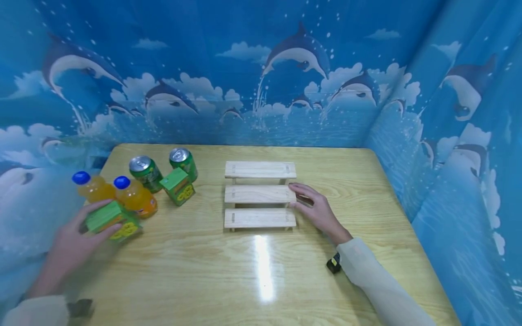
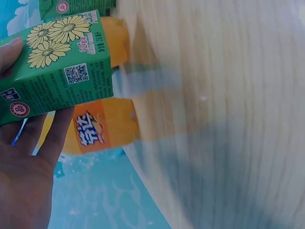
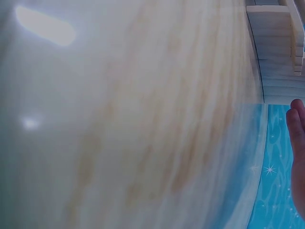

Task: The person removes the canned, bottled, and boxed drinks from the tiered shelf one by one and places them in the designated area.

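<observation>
A green drink carton with yellow flowers (image 2: 52,62) is gripped in my left hand (image 1: 75,240), thumb on one side and fingers on the other. It is held in front of two orange soda bottles with blue caps, one (image 1: 136,199) nearer the middle and one (image 1: 95,186) farther left. At the table's centre stands a three-step wooden rack (image 1: 260,194). My right hand (image 1: 320,213) holds the right end of its middle step, thumb at the front edge and fingers at the back edge. Only part of that hand shows in the right wrist view.
Two green cans, one (image 1: 148,176) behind the bottles and one (image 1: 187,165) farther right, stand at the back left. A second green carton (image 1: 178,186) stands in front of them. The wooden table (image 1: 346,172) is bordered by a blue dolphin curtain (image 1: 244,127).
</observation>
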Demonstrator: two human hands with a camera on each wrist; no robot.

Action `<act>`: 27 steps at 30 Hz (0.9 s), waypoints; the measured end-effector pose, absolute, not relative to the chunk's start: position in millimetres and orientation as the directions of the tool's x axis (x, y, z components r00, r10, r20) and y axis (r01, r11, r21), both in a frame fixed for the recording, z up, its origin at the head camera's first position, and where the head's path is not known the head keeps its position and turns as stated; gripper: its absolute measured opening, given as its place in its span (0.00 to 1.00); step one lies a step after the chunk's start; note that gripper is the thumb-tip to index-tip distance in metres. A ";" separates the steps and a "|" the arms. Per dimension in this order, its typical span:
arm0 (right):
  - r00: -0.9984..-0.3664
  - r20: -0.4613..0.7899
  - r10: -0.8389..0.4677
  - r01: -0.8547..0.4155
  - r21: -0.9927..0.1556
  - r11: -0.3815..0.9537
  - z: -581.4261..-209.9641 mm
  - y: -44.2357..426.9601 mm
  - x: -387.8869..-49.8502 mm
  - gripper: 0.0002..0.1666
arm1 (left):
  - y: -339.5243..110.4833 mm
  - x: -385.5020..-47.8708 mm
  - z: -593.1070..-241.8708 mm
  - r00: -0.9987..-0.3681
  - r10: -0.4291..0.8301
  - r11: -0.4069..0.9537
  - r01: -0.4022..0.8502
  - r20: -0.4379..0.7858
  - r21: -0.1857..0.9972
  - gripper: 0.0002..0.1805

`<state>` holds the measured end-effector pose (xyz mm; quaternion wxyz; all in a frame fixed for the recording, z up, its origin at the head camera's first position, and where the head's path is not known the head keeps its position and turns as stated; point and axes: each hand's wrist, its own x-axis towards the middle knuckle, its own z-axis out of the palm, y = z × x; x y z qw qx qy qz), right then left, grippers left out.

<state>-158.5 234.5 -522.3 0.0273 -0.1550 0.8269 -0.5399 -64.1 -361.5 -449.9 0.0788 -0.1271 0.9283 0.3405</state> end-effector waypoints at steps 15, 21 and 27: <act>-0.945 0.144 -0.294 -0.248 -0.900 0.359 -523.3 235.7 -159.9 0.34 | -381.5 -58.3 -462.0 -0.961 -0.190 0.732 -0.275 -0.201 0.624 0.50; -0.945 0.141 -0.294 -0.248 -0.897 0.366 -525.9 238.4 -161.4 0.33 | -382.2 -57.1 -466.4 -0.954 -0.202 0.724 -0.298 -0.222 0.622 0.51; -0.949 0.128 -0.288 -0.233 -0.900 0.369 -526.8 240.5 -162.0 0.33 | -381.9 -56.6 -473.1 -0.947 -0.216 0.711 -0.320 -0.240 0.626 0.52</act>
